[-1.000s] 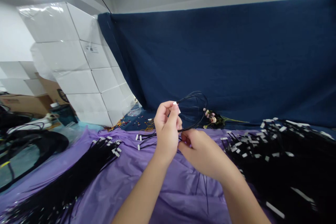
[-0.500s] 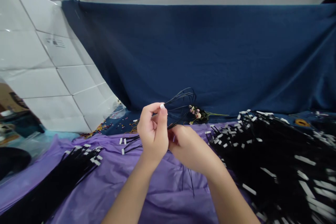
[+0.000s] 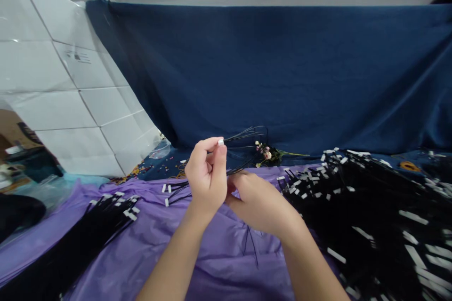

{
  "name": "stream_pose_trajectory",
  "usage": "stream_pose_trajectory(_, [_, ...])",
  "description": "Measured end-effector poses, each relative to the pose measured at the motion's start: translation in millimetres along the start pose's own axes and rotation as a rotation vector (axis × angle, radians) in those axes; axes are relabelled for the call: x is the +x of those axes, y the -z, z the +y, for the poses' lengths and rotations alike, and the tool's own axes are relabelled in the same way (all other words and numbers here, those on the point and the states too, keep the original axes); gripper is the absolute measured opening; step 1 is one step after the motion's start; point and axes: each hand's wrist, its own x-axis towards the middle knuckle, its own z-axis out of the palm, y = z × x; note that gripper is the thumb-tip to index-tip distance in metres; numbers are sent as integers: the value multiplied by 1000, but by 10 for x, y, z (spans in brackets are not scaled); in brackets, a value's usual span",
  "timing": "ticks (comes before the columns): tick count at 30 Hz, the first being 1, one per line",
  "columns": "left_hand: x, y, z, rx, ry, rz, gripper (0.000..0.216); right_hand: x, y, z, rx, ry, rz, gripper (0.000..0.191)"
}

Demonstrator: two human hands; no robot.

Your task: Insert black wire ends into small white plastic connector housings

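Cords [image 3: 245, 135] arc out in thin black loops from my left hand [image 3: 208, 171], above the purple cloth [image 3: 226, 256], with a small white tag [image 3: 221, 142] pinched between my thumb and forefinger. That hand stands upright, the other fingers curled loosely toward the palm and the forearm slanting up from below. My right hand [image 3: 252, 195] comes in lower, back uppermost and fingers bent against the lower strands; its tips are hidden, so I can't tell whether it grips them. Thin ends hang beneath it, and tagged ends lie on the cloth left of my left wrist. Farther left is a black bundle [image 3: 79, 240] with white tags; a bigger tagged pile [image 3: 353, 211] spreads to my right. Beyond my hands, flowers [image 3: 266, 153] lie before the hanging blue drape [image 3: 275, 75]. Near the stacked white boxes [image 3: 52, 66], which are closed, sits a clear bowl [image 3: 160, 150], its contents too small to make out, with colourful bits [image 3: 141, 168] scattered beside it. A brown carton [image 3: 12, 127] shows at far left.
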Motion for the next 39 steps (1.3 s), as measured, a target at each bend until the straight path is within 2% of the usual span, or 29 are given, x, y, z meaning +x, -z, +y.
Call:
stream_pose_trajectory(3, [49, 18, -6, -39, 7, 49, 13, -6, -10, -1, -94, -13, -31, 10])
stream_pose_trajectory(7, [155, 67, -1, -97, -13, 212, 18, -2, -13, -9, -161, -76, -54, 13])
stream_pose_trajectory(10, [253, 139, 14, -126, -64, 321, 18, 11, -12, 7, -171, -89, -55, 23])
stream_pose_trajectory(13, [353, 224, 26, -155, -118, 407, 14, 24, 22, 34, -149, -104, -31, 29])
stream_pose_trajectory(18, [453, 306, 36, -136, -123, 533, 13, 4, 194, 85, -81, -145, 64, 25])
stream_pose_trajectory(20, [454, 305, 48, -137, -81, 519, 12, -19, 271, 121, -19, -186, 131, 24])
stream_pose_trajectory(24, [424, 254, 70, -158, -67, 467, 16, -30, 363, 230, 102, -246, 375, 26])
stream_pose_trajectory(28, [400, 185, 86, -152, -106, 455, 16, 27, 398, 328, 163, -243, 524, 31])
stream_pose_trajectory(31, [391, 156, 113, -147, -76, 452, 9, 65, 420, 350, 282, -218, 651, 35])
stream_pose_trajectory(34, [391, 145, 129, -157, -60, 452, 7, 75, 433, 321, 472, -134, 830, 34])
stream_pose_trajectory(37, [383, 129, 116, -170, -37, 439, 8, 72, 423, 245, 695, 43, 996, 24])
stream_pose_trajectory(39, [365, 107, 105, -185, -16, 410, 9, 68, 397, 174, 823, 163, 1040, 16])
